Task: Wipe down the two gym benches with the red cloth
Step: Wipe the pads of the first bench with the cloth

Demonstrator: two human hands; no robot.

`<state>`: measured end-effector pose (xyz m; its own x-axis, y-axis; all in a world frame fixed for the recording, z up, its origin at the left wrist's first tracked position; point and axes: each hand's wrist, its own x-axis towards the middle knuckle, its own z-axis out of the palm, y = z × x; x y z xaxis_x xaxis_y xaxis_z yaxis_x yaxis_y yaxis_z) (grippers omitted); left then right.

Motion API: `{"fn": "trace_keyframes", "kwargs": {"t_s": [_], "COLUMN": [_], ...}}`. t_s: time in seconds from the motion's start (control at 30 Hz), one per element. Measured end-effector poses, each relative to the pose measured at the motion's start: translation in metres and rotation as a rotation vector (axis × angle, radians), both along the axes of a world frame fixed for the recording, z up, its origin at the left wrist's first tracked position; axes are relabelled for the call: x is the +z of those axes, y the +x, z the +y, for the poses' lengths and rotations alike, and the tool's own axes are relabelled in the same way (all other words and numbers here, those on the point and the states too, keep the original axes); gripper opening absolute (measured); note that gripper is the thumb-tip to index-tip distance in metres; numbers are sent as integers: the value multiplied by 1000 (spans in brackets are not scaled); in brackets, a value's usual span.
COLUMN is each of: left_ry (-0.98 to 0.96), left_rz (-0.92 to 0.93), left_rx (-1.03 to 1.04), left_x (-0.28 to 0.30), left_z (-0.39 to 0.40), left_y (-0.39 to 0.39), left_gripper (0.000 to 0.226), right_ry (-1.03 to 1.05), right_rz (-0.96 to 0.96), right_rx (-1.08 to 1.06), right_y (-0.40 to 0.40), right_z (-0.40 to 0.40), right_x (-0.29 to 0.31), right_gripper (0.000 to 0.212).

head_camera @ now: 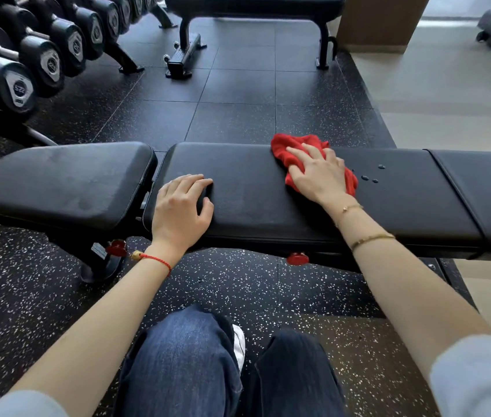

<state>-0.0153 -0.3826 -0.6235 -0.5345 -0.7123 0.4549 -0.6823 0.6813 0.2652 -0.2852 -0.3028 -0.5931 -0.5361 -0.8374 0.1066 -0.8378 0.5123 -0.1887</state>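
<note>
A black padded gym bench runs across the view in front of me, its seat pad at the left and its long back pad in the middle and right. The red cloth lies bunched on the back pad. My right hand presses flat on the cloth with the fingers spread. My left hand rests on the near left end of the back pad, fingers lightly bent, holding nothing. Water drops sit on the pad just right of the cloth. A second black bench stands at the far top.
A rack of black dumbbells lines the upper left. Red adjustment knobs stick out under the near bench. My knees in blue jeans are below. A wooden pillar stands at the top right, beside light flooring.
</note>
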Motion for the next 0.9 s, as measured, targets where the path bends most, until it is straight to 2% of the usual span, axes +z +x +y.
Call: {"fn": "trace_keyframes", "kwargs": {"t_s": [0.07,0.17,0.37,0.47,0.57,0.63,0.77,0.9], "left_ry": [-3,-6,-3,-15,-19,-19,-13,-14], "left_rz": [2,9,9,8,5,4,0,-4], "left_rx": [3,-2,-15,-16,6,19,29,9], "left_x": [0,1,0,-1,0,1,2,2], "left_z": [1,0,-2,-3,-1,-1,-1,-2], "left_y": [0,1,2,2,-1,-3,-3,-1], "left_gripper": [39,38,38,38,36,35,34,36], "right_ry": [14,9,-86,-123,-48,-5,1,-47], "right_rz": [8,30,35,37,27,11,25,27], "right_rx": [-3,126,334,246,50,-2,145,358], "right_y": [11,44,63,32,-1,-1,44,80], "right_z": [-18,-22,40,54,28,3,-25,4], "right_x": [1,0,-10,-10,-4,0,2,-5], "right_gripper": [48,49,49,48,48,48,49,50]}}
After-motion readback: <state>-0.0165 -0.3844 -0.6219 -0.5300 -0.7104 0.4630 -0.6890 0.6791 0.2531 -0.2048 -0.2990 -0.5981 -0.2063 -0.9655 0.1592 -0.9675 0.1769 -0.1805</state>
